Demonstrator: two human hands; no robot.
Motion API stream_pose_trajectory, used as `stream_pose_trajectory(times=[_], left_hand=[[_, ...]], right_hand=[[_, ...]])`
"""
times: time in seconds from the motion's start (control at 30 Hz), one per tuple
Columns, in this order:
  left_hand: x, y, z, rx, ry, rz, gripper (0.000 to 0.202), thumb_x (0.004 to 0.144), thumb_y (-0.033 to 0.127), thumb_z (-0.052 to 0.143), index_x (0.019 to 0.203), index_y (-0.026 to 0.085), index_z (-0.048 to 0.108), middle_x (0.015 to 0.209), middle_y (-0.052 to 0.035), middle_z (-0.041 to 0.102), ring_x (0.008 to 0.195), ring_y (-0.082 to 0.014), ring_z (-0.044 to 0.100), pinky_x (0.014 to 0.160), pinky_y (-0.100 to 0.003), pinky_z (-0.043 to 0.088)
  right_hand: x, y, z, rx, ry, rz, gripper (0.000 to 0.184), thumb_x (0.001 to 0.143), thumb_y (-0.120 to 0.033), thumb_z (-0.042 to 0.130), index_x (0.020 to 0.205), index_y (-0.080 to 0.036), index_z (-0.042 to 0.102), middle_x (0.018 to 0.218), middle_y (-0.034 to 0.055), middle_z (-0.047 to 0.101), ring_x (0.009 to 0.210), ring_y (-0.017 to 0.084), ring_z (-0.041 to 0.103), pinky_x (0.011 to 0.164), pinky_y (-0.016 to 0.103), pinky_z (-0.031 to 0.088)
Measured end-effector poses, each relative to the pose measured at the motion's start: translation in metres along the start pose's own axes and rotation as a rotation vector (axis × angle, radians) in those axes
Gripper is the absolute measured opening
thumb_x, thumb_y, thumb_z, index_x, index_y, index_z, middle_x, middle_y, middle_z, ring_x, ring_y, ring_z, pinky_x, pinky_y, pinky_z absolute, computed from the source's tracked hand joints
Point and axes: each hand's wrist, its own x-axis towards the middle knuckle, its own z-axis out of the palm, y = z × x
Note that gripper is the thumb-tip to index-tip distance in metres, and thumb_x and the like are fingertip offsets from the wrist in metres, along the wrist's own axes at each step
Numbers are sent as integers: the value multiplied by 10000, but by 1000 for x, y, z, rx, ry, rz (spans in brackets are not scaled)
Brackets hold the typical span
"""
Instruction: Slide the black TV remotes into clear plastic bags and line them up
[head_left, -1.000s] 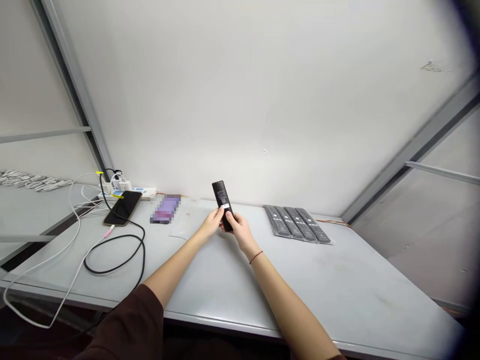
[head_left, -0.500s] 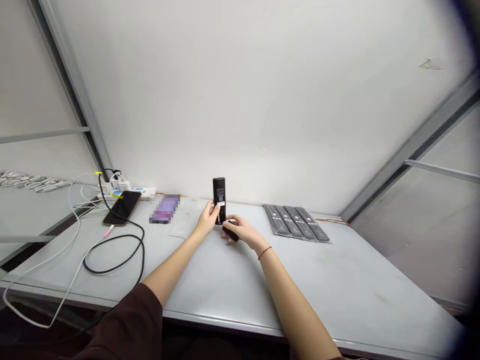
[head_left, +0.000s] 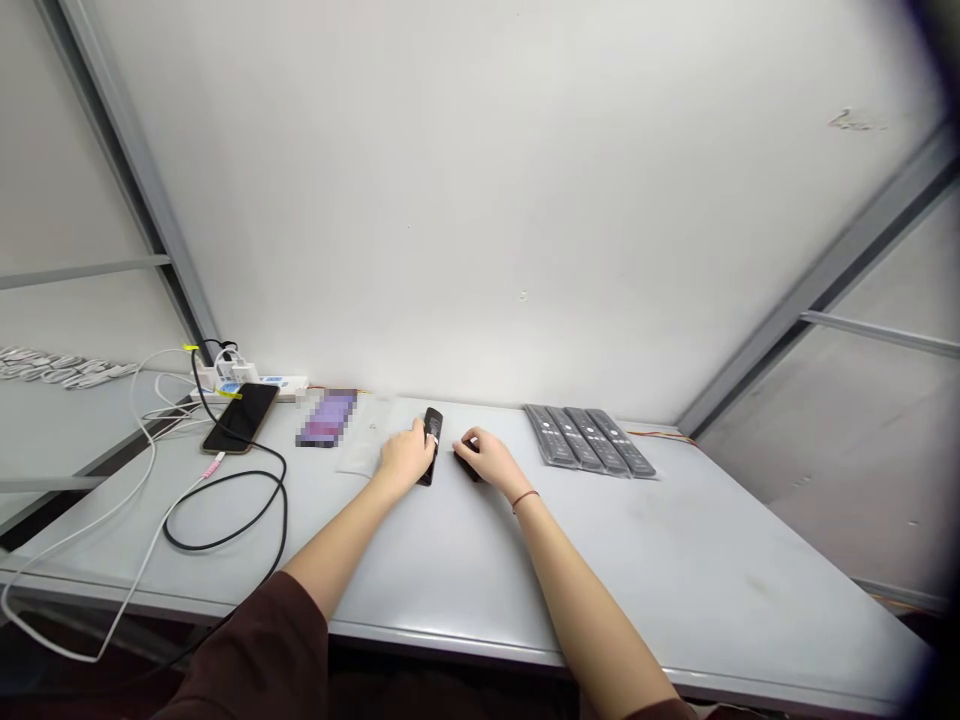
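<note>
My left hand point(head_left: 403, 458) is closed around a black remote control point(head_left: 430, 441) that lies flat near the back of the grey table point(head_left: 450, 560), a white label showing on its back. Just to its right, my right hand point(head_left: 484, 457) rests on the table with fingers curled over a small black piece point(head_left: 466, 466), probably the remote's cover. A clear plastic bag point(head_left: 358, 458) lies on the table left of my left hand.
Several bagged remotes point(head_left: 589, 438) lie in a row at the back right. A blurred purple item point(head_left: 327, 418), a phone point(head_left: 240, 417), a power strip point(head_left: 251, 380) and looping black and white cables point(head_left: 225, 510) occupy the left side. A white wall stands right behind the table.
The remote was held upright in both hands, then came apart: my left hand has lowered the body flat onto the table and my right hand has set the small black piece down beside it.
</note>
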Motion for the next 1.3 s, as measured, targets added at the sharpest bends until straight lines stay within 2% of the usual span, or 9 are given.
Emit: stream_pose_trajectory(times=[0.07,0.13,0.23,0.3,0.4,0.73,1.0,1.17,1.3], left_hand=[[-6,1,-7,102,53,52,346,899,345,365,1151,167,523,1031,-160,629,990,-296,582,800,-392,433],[-10,-1,-16,168,73,179,279,878,320,414,1066,186,572,1099,-141,594,1070,-296,527,849,-401,413],[-14,-5,-30,148,-128,362,201,772,351,565,901,205,613,1042,-77,614,1024,-258,533,825,-341,423],[-15,-8,-37,112,-291,369,180,682,313,637,831,215,612,947,-26,644,904,-210,573,733,-278,430],[-15,-11,-44,73,-384,318,125,647,227,633,769,217,607,850,19,663,765,-155,593,617,-231,397],[-9,-14,-42,41,-324,314,48,713,239,592,687,200,606,771,12,664,710,-140,589,599,-230,381],[-6,-19,-39,30,-286,365,89,659,160,621,724,219,637,840,2,686,753,-161,603,652,-241,415],[2,-27,-38,44,-168,339,72,713,170,589,745,219,632,865,-3,680,782,-172,608,704,-258,415],[10,-38,-37,67,-139,305,73,736,181,575,779,216,622,879,-13,671,779,-178,603,694,-264,411]], right_hand=[[2,4,4,-57,15,-22,210,831,-353,513,819,-162,600,800,71,641,742,176,574,683,262,402],[3,7,6,-102,49,-42,234,841,-365,503,835,-155,606,831,84,630,778,181,574,714,266,402],[3,10,9,-116,87,-41,268,851,-378,493,940,-151,602,881,92,617,821,186,575,753,271,404],[3,11,9,-109,83,-43,283,853,-380,490,979,-150,595,902,94,614,830,188,574,762,274,407],[3,11,9,-111,72,-59,280,847,-365,498,987,-143,597,910,99,616,836,191,575,769,276,407],[3,9,10,-122,56,-96,245,832,-319,508,962,-137,607,889,97,628,807,186,578,750,270,410],[2,7,8,-131,35,-96,228,834,-323,503,932,-149,613,892,95,624,817,189,572,764,276,408],[1,7,8,-121,29,-100,227,835,-313,502,935,-141,613,888,98,621,862,200,571,782,278,403],[0,5,10,-124,19,-110,234,835,-308,506,959,-138,608,907,107,615,870,202,571,790,280,403]])
